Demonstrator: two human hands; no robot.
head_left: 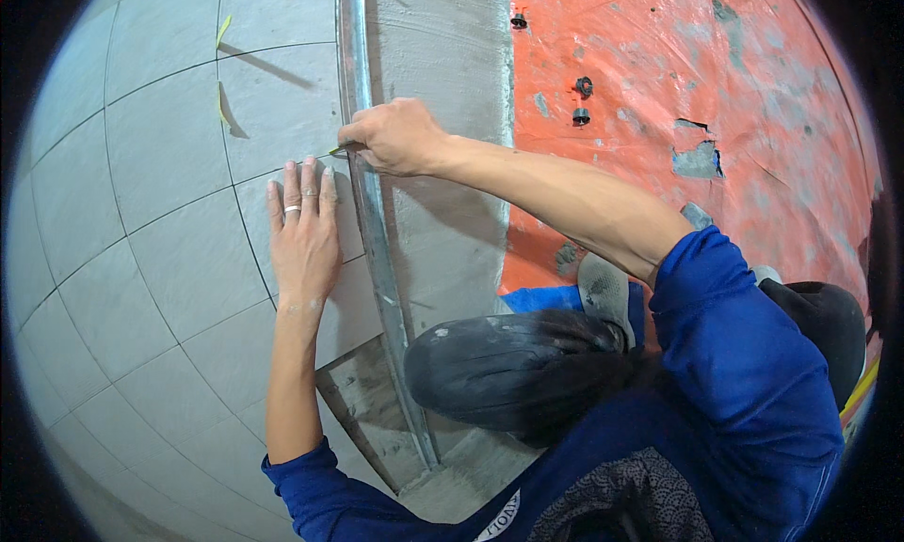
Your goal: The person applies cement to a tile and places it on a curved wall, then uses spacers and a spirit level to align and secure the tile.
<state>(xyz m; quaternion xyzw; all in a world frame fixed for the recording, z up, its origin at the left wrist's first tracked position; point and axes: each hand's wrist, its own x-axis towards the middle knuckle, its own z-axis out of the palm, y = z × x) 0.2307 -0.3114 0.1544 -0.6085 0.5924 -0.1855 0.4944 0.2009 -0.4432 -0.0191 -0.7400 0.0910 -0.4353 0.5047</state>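
Observation:
My left hand (306, 226) lies flat on a grey square tile (347, 224), fingers stretched out and slightly apart, with a ring on one of them. My right hand (400, 137) is closed in a pinch at the tile joint, beside a long metal rail (382, 259). From its fingertips pokes a small yellow-green wedge spacer (336, 150), set at the gap between two tiles; the rest of it is hidden by the fingers. Two more thin yellow-green wedges, an upper wedge (224, 31) and a lower wedge (222, 105), stand up in a joint farther left.
Rows of laid grey tiles (169, 189) stretch left. Right of the rail runs a bare grey strip (438, 80), then a torn, stained orange-red sheet (640, 33). A double suction cup lifter (582, 99) lies on it. My bent knee (508, 363) is close to the rail.

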